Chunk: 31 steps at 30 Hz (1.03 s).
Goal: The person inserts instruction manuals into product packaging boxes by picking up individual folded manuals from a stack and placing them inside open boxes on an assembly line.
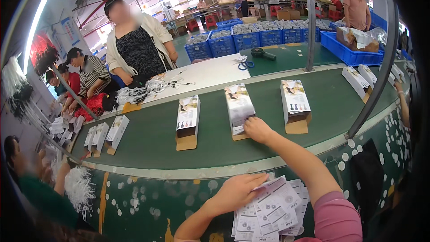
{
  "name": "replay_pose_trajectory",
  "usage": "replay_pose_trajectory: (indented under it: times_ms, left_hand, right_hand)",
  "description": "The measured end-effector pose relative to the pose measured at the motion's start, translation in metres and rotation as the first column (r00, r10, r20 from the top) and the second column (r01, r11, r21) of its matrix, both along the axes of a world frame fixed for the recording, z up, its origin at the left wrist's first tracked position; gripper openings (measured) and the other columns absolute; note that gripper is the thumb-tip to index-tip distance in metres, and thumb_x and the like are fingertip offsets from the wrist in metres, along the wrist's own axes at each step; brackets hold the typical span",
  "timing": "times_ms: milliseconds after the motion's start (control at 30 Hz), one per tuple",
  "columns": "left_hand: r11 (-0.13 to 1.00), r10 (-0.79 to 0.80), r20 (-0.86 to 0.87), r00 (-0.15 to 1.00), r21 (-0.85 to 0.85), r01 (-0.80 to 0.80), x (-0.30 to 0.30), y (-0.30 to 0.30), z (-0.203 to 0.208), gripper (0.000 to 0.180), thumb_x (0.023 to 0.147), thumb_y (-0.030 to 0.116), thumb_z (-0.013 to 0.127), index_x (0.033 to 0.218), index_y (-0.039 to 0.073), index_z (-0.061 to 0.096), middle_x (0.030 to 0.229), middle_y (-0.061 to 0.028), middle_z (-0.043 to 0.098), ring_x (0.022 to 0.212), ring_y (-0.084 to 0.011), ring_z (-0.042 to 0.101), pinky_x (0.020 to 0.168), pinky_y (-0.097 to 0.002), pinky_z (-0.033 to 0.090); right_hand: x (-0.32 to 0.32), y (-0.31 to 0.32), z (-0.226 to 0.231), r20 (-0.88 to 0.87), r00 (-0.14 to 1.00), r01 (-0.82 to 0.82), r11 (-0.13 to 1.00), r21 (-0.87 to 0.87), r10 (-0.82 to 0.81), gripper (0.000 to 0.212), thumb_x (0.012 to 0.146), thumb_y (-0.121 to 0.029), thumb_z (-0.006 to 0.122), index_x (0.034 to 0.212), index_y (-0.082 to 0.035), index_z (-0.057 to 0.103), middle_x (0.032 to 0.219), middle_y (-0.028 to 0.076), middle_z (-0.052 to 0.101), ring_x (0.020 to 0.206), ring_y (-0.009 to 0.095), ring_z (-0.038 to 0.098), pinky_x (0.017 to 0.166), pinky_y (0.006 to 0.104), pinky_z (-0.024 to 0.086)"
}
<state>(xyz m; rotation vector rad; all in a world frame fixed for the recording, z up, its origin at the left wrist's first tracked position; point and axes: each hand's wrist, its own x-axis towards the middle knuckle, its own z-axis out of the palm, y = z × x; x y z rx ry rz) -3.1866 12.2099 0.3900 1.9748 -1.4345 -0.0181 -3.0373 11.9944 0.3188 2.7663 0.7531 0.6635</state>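
Note:
My right hand (258, 130) is at the open near end of the middle carton (238, 97), its fingers closed on a folded white leaflet (238, 129) that lies partly inside. The fingertips are partly hidden by the hand. Below the belt, my left hand (239, 192) rests with fingers stretched out on the upper edge of a fanned pile of printed leaflets (271, 210). On either side of the middle carton lies another white printed carton, the left one (187, 118) and the right one (295, 101), both with brown end flaps folded out toward me.
The green conveyor belt (150, 141) carries more cartons at both ends. Metal posts (310, 27) rise at its edges. Across it are blue scissors (245, 63), a dark handheld tool (263, 54), blue crates (246, 39) and a standing person (139, 45). Co-workers sit at left.

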Motion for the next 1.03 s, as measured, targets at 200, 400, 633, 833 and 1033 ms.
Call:
replay_pose_trajectory:
  times_ms: [200,400,633,833,1033]
  left_hand:
    - [0.987,0.135,-0.102,0.986,-0.074,-0.143,0.005,0.024,0.001,0.031,0.079,0.012,0.056,0.109,0.005,0.053,0.097,-0.0137,0.054,0.085,-0.0272,0.054,0.074,-0.0303,0.045]
    - [0.581,-0.041,-0.912,0.408,-0.354,-0.733,0.076,0.073,-0.045,0.017,0.084,0.017,0.055,0.096,0.003,0.055,0.086,-0.0032,0.059,0.075,-0.0122,0.055,0.069,-0.0261,0.045]
    - [0.389,0.91,0.158,0.383,-0.644,-0.659,0.158,0.133,-0.056,0.023,0.073,0.004,0.059,0.096,0.008,0.064,0.114,-0.0033,0.056,0.088,-0.0202,0.047,0.078,-0.0344,0.037]
    - [0.799,0.423,0.808,0.409,-0.121,-0.588,0.216,0.131,-0.106,0.02,0.074,0.014,0.049,0.087,0.004,0.06,0.097,-0.0046,0.058,0.083,-0.0207,0.05,0.073,-0.0316,0.039]
    - [0.695,0.447,0.602,0.662,0.233,-0.681,0.244,0.101,-0.108,0.016,0.075,0.011,0.048,0.085,0.005,0.06,0.087,-0.0091,0.06,0.084,-0.0267,0.057,0.063,-0.0346,0.047]
  right_hand:
    - [0.007,0.029,-0.011,-0.214,0.924,0.353,0.923,0.152,-0.318,0.024,0.078,-0.022,0.05,0.093,-0.003,0.055,0.094,0.016,0.058,0.088,0.031,0.055,0.083,0.043,0.039]
    - [-0.072,0.044,0.041,-0.388,0.922,0.254,0.781,0.57,-0.016,0.031,0.078,-0.029,0.057,0.097,-0.004,0.058,0.098,0.014,0.058,0.093,0.029,0.054,0.081,0.0372,0.042]
    - [-0.19,0.044,0.047,-0.641,0.713,0.227,0.771,0.595,0.285,0.043,0.074,-0.04,0.065,0.092,-0.001,0.058,0.083,0.013,0.054,0.079,0.025,0.053,0.069,0.0333,0.043]
    - [-0.207,0.09,0.025,-0.642,0.71,0.376,0.614,0.694,0.291,0.043,0.072,-0.037,0.067,0.089,0.001,0.054,0.086,0.014,0.054,0.079,0.025,0.051,0.068,0.0324,0.042]
    - [-0.198,0.127,0.0,-0.626,0.692,0.459,0.451,0.766,0.36,0.041,0.078,-0.037,0.062,0.097,-0.002,0.052,0.094,0.011,0.051,0.09,0.021,0.048,0.077,0.0291,0.039]
